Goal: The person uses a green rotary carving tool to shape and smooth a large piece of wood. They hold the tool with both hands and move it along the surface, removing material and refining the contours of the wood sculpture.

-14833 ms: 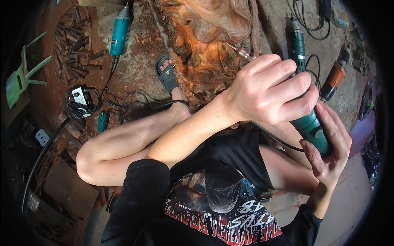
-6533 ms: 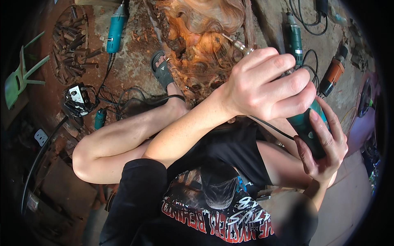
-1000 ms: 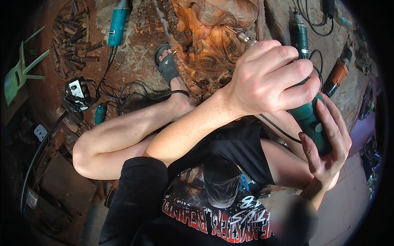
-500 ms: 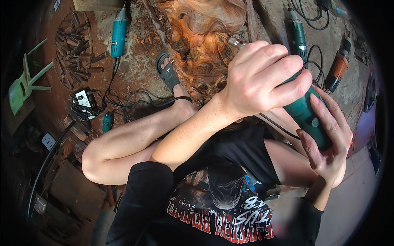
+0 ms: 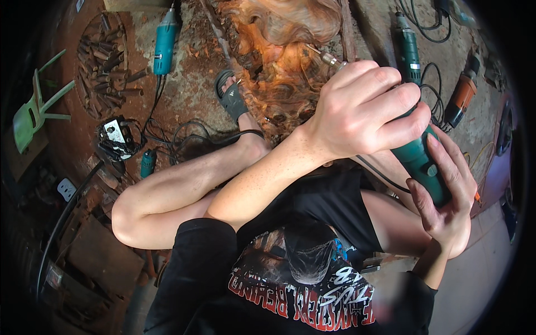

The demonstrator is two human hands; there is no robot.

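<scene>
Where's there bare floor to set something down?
Pale tiles beside the right hand look bare; the floor between the blue tool and sandal has room too, though dusty. Crowded: around the white-topped box at left, and upper right, where an orange tool and a loose green tool lie.

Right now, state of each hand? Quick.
Left hand: grip closed around the green power tool, toward its bit end.
Right hand: holding the same tool's rear end, thumb on one side, fingers on the other.

There are two hands [image 5: 373, 109] [image 5: 453, 195], at least four power tools [image 5: 420, 159] [image 5: 164, 50] [image 5: 410, 53] [image 5: 462, 94], one sandal [image 5: 230, 101].
</scene>
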